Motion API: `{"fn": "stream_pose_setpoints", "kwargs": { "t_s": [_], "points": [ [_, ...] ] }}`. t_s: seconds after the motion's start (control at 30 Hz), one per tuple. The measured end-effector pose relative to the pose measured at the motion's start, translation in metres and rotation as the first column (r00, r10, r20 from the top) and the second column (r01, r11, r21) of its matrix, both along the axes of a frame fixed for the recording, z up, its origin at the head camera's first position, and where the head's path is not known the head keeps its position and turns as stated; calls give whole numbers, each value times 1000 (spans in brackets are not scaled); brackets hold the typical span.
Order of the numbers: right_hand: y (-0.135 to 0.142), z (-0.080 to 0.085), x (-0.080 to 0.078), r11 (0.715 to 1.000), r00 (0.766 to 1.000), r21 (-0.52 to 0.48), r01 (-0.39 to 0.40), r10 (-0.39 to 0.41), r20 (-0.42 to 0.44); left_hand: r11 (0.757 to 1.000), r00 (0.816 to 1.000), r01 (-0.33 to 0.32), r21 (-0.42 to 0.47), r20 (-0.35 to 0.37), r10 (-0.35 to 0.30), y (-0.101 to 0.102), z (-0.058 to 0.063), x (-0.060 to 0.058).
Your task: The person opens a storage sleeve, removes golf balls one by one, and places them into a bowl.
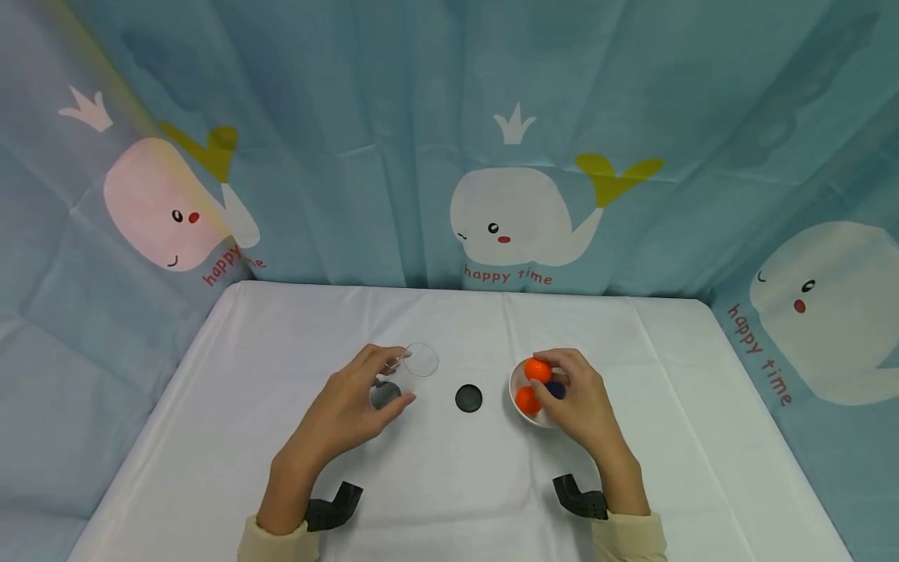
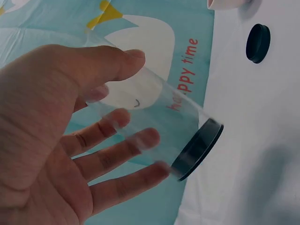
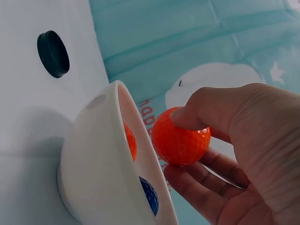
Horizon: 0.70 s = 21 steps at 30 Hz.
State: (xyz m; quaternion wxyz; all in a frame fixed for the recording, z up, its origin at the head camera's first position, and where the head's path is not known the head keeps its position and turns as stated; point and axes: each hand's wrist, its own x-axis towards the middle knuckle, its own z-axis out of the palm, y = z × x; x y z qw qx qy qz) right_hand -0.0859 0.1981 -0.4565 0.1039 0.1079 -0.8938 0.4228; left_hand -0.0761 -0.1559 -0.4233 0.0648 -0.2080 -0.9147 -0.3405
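Note:
My left hand (image 1: 351, 400) holds a clear plastic tube (image 2: 164, 117) with a black cap on its bottom end (image 2: 198, 149). In the left wrist view the thumb lies along one side of the tube and the fingers along the other; its open rim shows in the head view. My right hand (image 1: 581, 402) pinches an orange golf ball (image 3: 180, 138) between thumb and fingers, just above the rim of a white bowl (image 3: 93, 159). Inside the bowl lie another orange ball (image 1: 528, 400) and a dark blue ball (image 3: 150, 194), partly covered by the hand in the head view.
A loose black lid (image 1: 468, 398) lies on the white-covered table between the two hands, left of the bowl. Blue curtains (image 1: 393, 156) with printed whales stand behind the table and at both sides. A black bracket (image 1: 335, 507) sits at each wrist.

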Motion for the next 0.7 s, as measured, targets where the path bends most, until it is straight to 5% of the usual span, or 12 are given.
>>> {"fn": "stream_pose_setpoints", "kwargs": {
  "t_s": [0.27, 0.7],
  "points": [
    [0, 0, 1, 999, 1000, 47, 2, -3, 19, 997, 986, 36, 72, 159, -47, 1, -9, -6],
    [-3, 1, 1, 990, 999, 137, 22, -26, 27, 998, 982, 52, 46, 181, -59, 1, -12, -8]
  ]
}}
